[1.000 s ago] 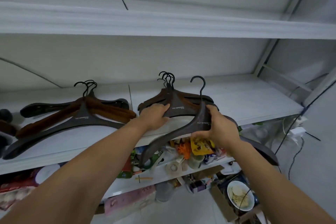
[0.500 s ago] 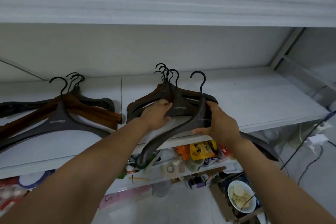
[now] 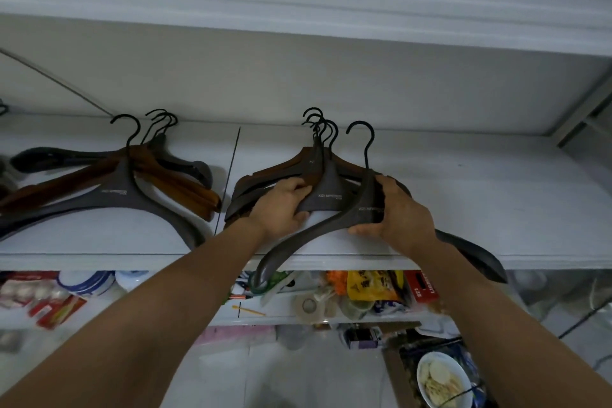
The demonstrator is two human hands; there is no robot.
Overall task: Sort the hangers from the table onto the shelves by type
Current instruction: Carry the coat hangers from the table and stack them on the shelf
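Placing step: my right hand (image 3: 402, 212) grips a hanger (image 3: 318, 235) at centre frame, overhanging the shelf (image 3: 496, 202) edge; my left hand (image 3: 284, 205) clasps the pile (image 3: 326, 195). Next, I judge, it needs sliding onto that pile.

We identify the front grey hanger (image 3: 298, 244) as moulded plastic with a smooth, matt dark grey surface. Its hook (image 3: 368, 156) looks like thin metal wire with a black coating. The stacked grey hanger (image 3: 326, 192) shows the same matt plastic finish, with pale printed lettering. We read the brown hangers (image 3: 178, 184) of the left pile as wood with a warm, semi-gloss stain. The shelf (image 3: 496, 202) presents a smooth, matt white surface. The tape roll (image 3: 309, 306) on the level below appears translucent and slightly glossy.
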